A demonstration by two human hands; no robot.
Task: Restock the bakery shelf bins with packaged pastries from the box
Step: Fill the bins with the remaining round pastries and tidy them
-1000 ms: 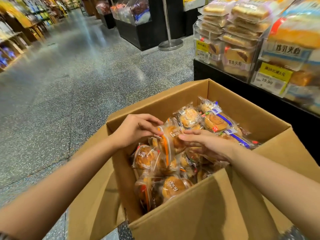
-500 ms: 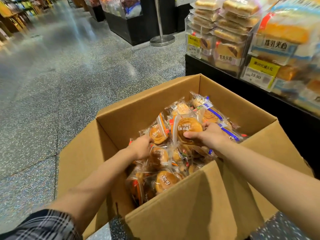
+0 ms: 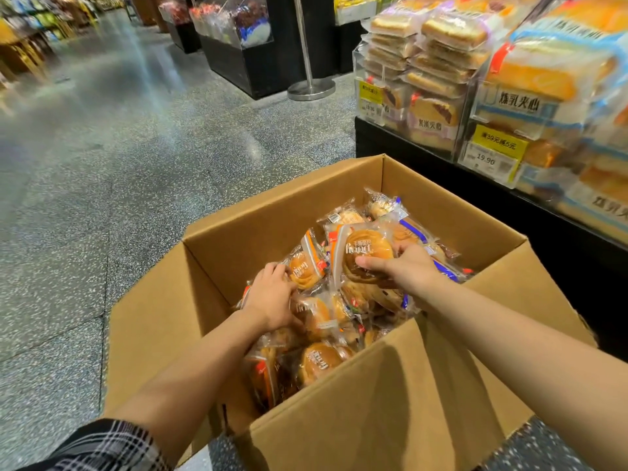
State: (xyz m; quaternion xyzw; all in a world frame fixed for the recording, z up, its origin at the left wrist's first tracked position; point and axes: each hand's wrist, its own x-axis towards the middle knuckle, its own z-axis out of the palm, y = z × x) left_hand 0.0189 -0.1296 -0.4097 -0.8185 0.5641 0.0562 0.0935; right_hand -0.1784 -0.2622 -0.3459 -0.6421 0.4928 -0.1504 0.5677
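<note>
Both hands were inside the open cardboard box (image 3: 438, 212), which stood on the floor beside the bakery shelf (image 3: 475, 185). The right hand (image 3: 407, 270) gripped a wrapped bun (image 3: 365, 253), thumb on its front, raised above the heap. The left hand (image 3: 272, 294) had its fingers curled around a second bun packet (image 3: 306, 266) in the pile.

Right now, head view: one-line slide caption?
Both hands in the box: right hand grips a pastry pack, left hand grips another pack beside it.
</note>
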